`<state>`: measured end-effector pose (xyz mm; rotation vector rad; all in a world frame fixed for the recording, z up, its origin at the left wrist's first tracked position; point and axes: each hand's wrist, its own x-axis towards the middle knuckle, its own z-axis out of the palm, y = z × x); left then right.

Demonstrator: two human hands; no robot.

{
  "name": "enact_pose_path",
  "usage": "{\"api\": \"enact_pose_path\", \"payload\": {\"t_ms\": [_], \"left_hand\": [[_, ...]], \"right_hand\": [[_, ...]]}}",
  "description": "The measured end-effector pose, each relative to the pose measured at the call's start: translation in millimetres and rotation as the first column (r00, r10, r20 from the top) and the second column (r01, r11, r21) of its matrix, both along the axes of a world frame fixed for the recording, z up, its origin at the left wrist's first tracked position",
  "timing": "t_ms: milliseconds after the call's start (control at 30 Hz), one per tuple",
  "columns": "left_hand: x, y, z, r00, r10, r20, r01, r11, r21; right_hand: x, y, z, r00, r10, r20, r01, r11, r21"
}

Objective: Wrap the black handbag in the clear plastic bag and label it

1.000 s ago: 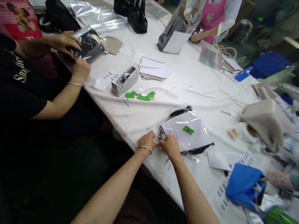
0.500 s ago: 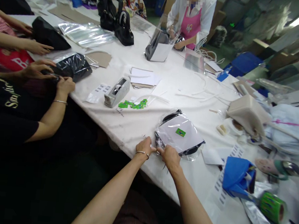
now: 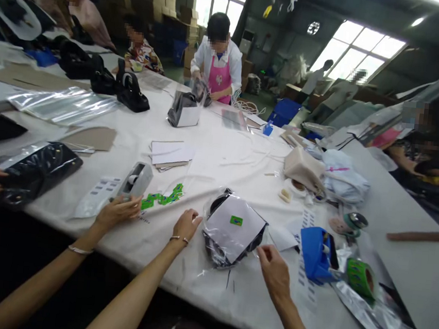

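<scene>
In front of me on the white-covered table lies a dark handbag (image 3: 215,248) in a clear plastic bag (image 3: 218,257), with a white sheet (image 3: 231,238) over it inside. A small green sticker (image 3: 236,221) shows at the middle of the sheet. My left hand (image 3: 187,226) is at the plastic's left side, its fingers closed on the edge. On the right, my right hand (image 3: 274,270) pinches the plastic near the bag's corner. The fingertips of both hands are small in view.
A co-worker's hand (image 3: 119,212) reaches to a grey tape dispenser (image 3: 136,180) at left, beside loose green stickers (image 3: 162,198). To the right stand a blue tape dispenser (image 3: 315,254), a green sticker roll (image 3: 361,279) and a beige bag (image 3: 304,167). White sheets (image 3: 171,153) lie farther back.
My hands have moved apart from the near edge to opposite sides of the wrapped handbag. The camera has tilted up. A co-worker's hand has reached the grey tape dispenser.
</scene>
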<state>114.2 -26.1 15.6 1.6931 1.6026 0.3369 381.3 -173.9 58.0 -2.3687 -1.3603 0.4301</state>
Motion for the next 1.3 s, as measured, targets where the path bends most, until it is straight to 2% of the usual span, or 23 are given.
{"api": "enact_pose_path", "payload": {"t_ms": [67,133,167,267,333,433,533,600,733,767,867,900,967,1067,1167,1233,1267,1300], "left_hand": [[23.0,27.2,8.2,0.999,0.005,0.041,-0.007,0.999,0.041],[50.8,51.8,14.7,0.998,0.003,0.069,-0.006,0.999,0.036],[64.4,62.7,17.3,0.997,0.004,0.076,-0.006,1.000,0.022],[97.0,87.8,22.3,0.997,0.011,0.073,-0.008,0.999,-0.046],[110.0,97.2,23.6,0.998,0.007,0.057,-0.001,0.995,-0.098],[118.3,98.9,24.6,0.999,-0.023,0.027,0.027,0.988,-0.155],[120.0,91.2,28.7,0.998,-0.065,-0.017,0.061,0.981,-0.186],[121.4,86.2,34.0,0.994,-0.105,-0.020,0.099,0.976,-0.196],[128.2,85.8,46.0,0.992,-0.122,0.044,0.129,0.962,-0.241],[130.4,87.0,48.4,0.993,-0.106,0.058,0.117,0.958,-0.261],[137.3,89.7,52.5,0.994,-0.032,0.101,0.062,0.952,-0.301],[139.7,89.7,52.5,0.994,-0.001,0.105,0.033,0.951,-0.306],[144.7,88.2,50.7,0.996,0.059,0.064,-0.037,0.952,-0.303],[151.6,84.7,44.8,0.991,0.109,-0.074,-0.124,0.957,-0.263],[155.0,82.7,39.3,0.983,0.127,-0.134,-0.156,0.960,-0.233],[155.1,82.3,37.3,0.982,0.135,-0.133,-0.163,0.960,-0.228],[154.7,82.3,36.8,0.982,0.139,-0.131,-0.167,0.959,-0.229],[154.2,82.2,36.4,0.982,0.142,-0.128,-0.169,0.958,-0.233]], "right_hand": [[21.9,16.0,2.1,0.999,-0.037,0.028,0.028,0.964,0.263],[37.9,43.0,1.9,0.999,-0.007,0.038,-0.007,0.939,0.344],[43.3,57.9,1.6,0.999,0.022,0.024,-0.028,0.949,0.314],[50.6,92.8,3.6,0.980,0.172,-0.099,-0.163,0.983,0.087],[51.2,100.3,8.7,0.945,0.280,-0.169,-0.285,0.959,-0.006],[56.0,92.7,19.3,0.886,0.373,-0.274,-0.399,0.916,-0.043],[72.3,89.7,22.3,0.733,0.405,-0.547,-0.514,0.856,-0.056],[86.4,103.5,13.4,0.626,0.361,-0.691,-0.536,0.843,-0.045],[101.3,166.6,-27.6,0.563,0.280,-0.777,-0.397,0.917,0.042],[100.5,185.5,-39.2,0.509,0.267,-0.818,-0.373,0.925,0.069],[90.0,236.2,-68.7,0.247,0.253,-0.935,-0.396,0.907,0.141],[85.1,249.2,-76.1,0.174,0.266,-0.948,-0.428,0.888,0.171],[75.2,268.6,-87.4,0.081,0.305,-0.949,-0.520,0.825,0.221],[63.2,283.9,-96.8,0.022,0.395,-0.918,-0.665,0.691,0.282],[56.2,290.7,-99.0,0.028,0.521,-0.853,-0.716,0.607,0.346],[55.2,294.9,-97.5,0.041,0.602,-0.797,-0.717,0.573,0.396],[56.3,297.7,-96.1,0.050,0.628,-0.777,-0.708,0.571,0.416],[58.7,301.2,-94.4,0.069,0.637,-0.768,-0.680,0.593,0.431]]}}
